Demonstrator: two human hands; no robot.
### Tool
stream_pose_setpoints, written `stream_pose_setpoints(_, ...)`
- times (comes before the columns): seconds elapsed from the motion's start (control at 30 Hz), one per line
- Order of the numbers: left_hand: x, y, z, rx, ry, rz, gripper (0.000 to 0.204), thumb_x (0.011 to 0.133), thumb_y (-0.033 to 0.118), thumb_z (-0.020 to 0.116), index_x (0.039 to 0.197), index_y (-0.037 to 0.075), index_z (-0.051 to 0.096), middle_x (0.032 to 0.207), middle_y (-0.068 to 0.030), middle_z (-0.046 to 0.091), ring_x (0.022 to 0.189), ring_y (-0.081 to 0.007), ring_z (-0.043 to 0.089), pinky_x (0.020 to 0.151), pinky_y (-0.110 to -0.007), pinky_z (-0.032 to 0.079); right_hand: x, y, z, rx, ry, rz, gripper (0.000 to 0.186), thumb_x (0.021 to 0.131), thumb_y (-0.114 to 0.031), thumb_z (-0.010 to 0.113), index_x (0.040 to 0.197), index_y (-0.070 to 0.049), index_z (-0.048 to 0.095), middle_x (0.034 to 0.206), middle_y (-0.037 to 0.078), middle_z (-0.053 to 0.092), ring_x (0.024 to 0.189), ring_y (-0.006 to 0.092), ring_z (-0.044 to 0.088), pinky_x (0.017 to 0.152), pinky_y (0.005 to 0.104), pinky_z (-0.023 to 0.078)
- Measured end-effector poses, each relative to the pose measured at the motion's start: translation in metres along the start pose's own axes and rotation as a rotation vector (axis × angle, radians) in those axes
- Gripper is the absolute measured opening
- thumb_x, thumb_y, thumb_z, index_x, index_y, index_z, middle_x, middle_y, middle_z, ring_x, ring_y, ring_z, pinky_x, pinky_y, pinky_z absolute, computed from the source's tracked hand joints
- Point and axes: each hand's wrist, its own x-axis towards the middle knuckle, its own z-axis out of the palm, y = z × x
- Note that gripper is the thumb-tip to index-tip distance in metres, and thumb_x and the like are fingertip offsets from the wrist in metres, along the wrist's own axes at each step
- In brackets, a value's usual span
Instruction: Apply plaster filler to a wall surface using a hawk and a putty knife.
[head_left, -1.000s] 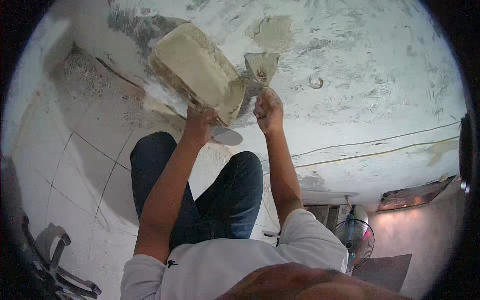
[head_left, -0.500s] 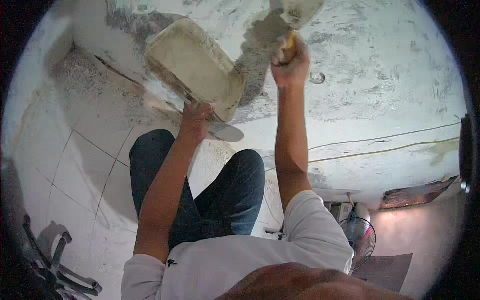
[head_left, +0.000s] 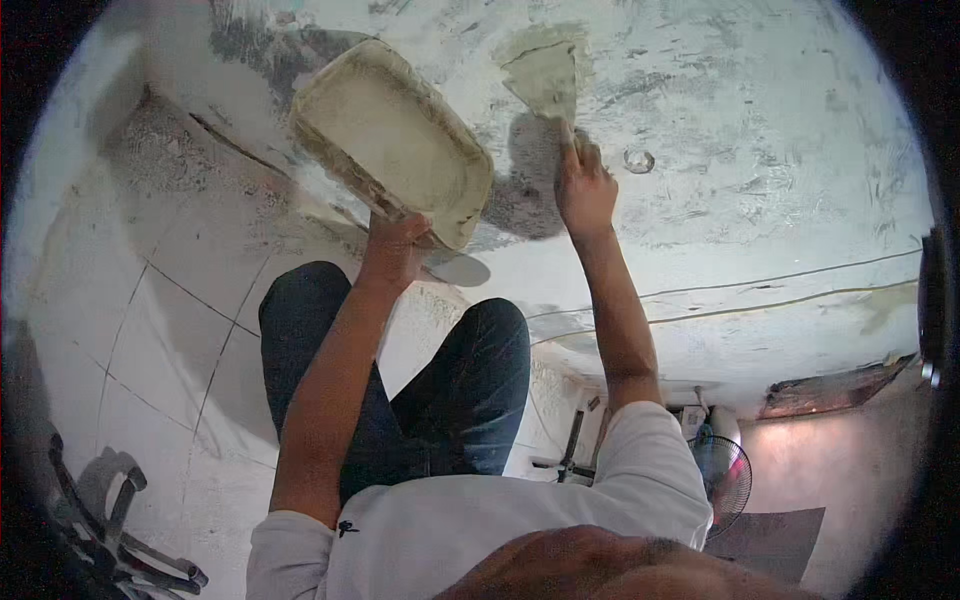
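Paste work seems to be at the spreading step: the scraper [head_left: 545, 84] has its wide blade over a damp patch [head_left: 540, 37] on the wall [head_left: 770, 120], apparently touching it. The right hand [head_left: 587, 187] is closed round the scraper's handle, with the blade just beyond its fingers. The left hand [head_left: 397, 243] is clamped on the near edge of the tray [head_left: 392, 130], which reaches up and away from it, tilted, with a pale coating inside; the fingers underneath are hidden. As I judge it, the next move calls for a steady, nearly flat blade drawn across the patch, with the tray held close enough to catch drips.

Counted: two hands, one scraper, one tray and one damp patch at the blade. One small ring shape [head_left: 638, 161] is just right of the right hand; I cannot tell whether it is a hole or a fitting. Two cables [head_left: 790, 299] run along the wall, below and right of that hand. One grey oval [head_left: 463, 268] shows just right of the left hand, its nature unclear. Well behind the right hand is one fan [head_left: 728, 475].
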Motion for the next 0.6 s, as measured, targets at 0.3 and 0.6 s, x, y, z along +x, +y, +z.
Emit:
stream_pose_setpoints(0.3, 0.011, -0.013, -0.017, 0.339, -0.041, 0.147, 0.054, 0.075, 0.002, 0.068, 0.124, 0.009, 0.047, 0.112, -0.0062, 0.055, 0.102, -0.0206, 0.057, 0.089, -0.035, 0.049, -0.067, -0.032, -0.039, 1.145, -0.101, 0.459, 0.031, 0.097, -0.025, 0.053, 0.121, -0.005, 0.048, 0.081, 0.008, 0.06, 0.052, 0.009, 0.044, 0.045, 0.0248, 0.036)
stream_pose_setpoints(0.6, 0.0, -0.003, 0.004, 0.162, -0.007, 0.114, 0.064, 0.07, 0.004, 0.071, 0.128, 0.008, 0.045, 0.113, -0.0058, 0.054, 0.104, -0.0232, 0.055, 0.094, -0.036, 0.045, -0.011, -0.061, 0.019, 2.295, -0.141, 0.973, 0.022, 0.097, -0.029, 0.052, 0.106, -0.009, 0.052, 0.074, 0.001, 0.055, 0.047, 0.007, 0.044, 0.037, 0.0203, 0.032)
